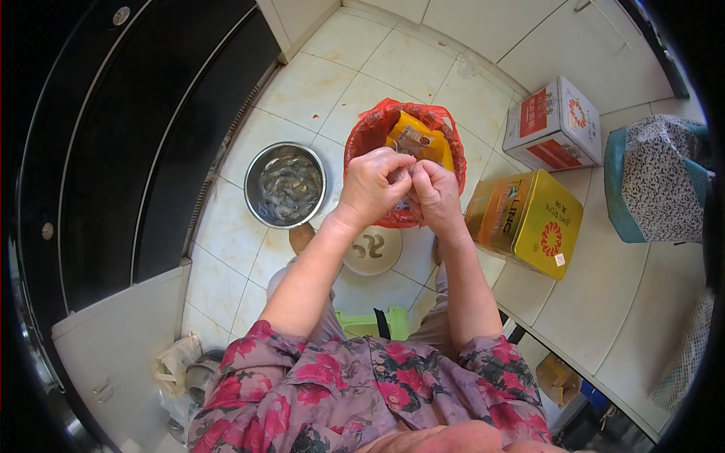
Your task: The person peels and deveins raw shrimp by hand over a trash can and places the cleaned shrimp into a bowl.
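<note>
Pale floor tiles [321, 79], kinda stained, are seen all around the red-bagged bin [365, 130], which is used as the landmark here. Grey, glossy, slightly see-through shrimp [289, 189] are heaped in a steel bowl [249, 175] left of the bin. A few curled, grey-brown pieces [374, 243] are held in a pale bowl [387, 262] just on the wearer's side of it. Right over the bin, both hands are brought together: something small is pinched between the fingertips of the left hand [375, 183] and the right hand [436, 193], but it's mostly covered by the fingers, so what it is can't be told. Yellow packaging [429, 143] can be spotted inside the bin, and a yellow-lidded tin [550, 226] is parked to its right.
</note>
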`<state>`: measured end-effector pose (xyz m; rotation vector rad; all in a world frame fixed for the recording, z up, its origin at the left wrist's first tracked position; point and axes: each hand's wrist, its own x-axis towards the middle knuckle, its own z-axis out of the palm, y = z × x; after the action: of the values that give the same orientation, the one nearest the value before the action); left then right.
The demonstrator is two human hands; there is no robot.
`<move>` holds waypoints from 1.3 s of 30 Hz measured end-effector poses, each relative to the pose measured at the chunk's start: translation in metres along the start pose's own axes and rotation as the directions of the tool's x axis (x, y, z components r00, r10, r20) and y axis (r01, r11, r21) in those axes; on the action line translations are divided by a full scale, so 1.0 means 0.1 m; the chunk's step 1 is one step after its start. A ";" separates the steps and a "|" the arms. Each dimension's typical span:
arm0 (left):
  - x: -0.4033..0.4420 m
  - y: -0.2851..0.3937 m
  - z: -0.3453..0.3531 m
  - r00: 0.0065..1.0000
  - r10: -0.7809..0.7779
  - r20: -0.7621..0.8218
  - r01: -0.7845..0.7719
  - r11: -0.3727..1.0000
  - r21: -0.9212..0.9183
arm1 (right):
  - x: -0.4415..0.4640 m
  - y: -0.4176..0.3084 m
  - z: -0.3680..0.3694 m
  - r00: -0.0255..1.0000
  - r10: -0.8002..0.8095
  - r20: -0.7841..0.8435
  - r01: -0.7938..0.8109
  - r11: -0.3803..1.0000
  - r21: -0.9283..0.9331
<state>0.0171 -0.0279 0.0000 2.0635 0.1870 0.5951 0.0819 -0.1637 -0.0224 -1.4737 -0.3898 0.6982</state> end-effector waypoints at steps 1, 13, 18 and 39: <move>0.00 -0.01 0.01 0.998 0.053 -0.027 -0.053 0.998 0.017 | 0.00 -0.01 0.00 1.000 0.000 0.000 0.000 1.000 0.000; 0.06 -0.14 -0.12 0.970 -0.197 -0.143 0.173 0.971 -0.165 | -0.09 -0.18 -0.12 0.989 0.128 0.076 -0.146 0.938 0.314; 0.06 -0.15 0.01 0.974 -0.225 -0.034 0.214 0.957 -0.196 | -0.07 -0.25 -0.13 0.989 0.141 0.055 -0.150 0.886 0.438; 0.04 0.08 -0.16 0.738 -0.335 0.585 0.671 0.457 -0.584 | -0.02 -0.15 -0.08 0.993 0.049 0.104 -0.091 0.891 0.445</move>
<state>0.0120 -0.0190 0.0145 1.1087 0.2584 -0.1602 0.0883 -0.1707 -0.0075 -1.0214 -0.2225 0.8511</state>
